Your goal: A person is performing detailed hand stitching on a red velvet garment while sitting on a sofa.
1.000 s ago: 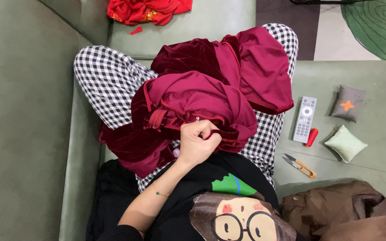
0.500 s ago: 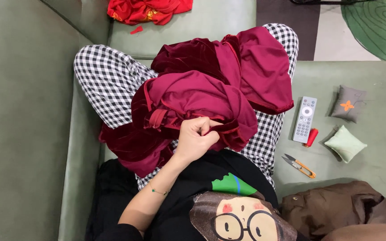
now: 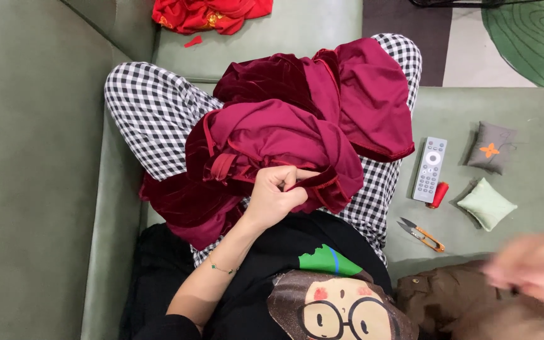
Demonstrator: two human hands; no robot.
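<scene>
A dark red velvet garment (image 3: 284,126) lies bunched on my lap, over black-and-white checked trousers (image 3: 152,119). My left hand (image 3: 275,195) pinches a folded edge of the garment near my belly, fingers curled around the hem. My right hand (image 3: 536,267) is a blur at the lower right, above a brown bag (image 3: 436,293) on the sofa seat. Whether it holds anything is not visible.
I sit on a green sofa (image 3: 33,157). On the seat to my right lie a grey remote (image 3: 429,169), a red thread spool (image 3: 438,195), small snips (image 3: 420,234), a grey pincushion (image 3: 491,148) and a pale green one (image 3: 486,203). A bright red cloth (image 3: 209,12) lies ahead.
My right hand has come into view at the lower right, moving fast. My left hand has shifted its pinch slightly along the garment's edge.
</scene>
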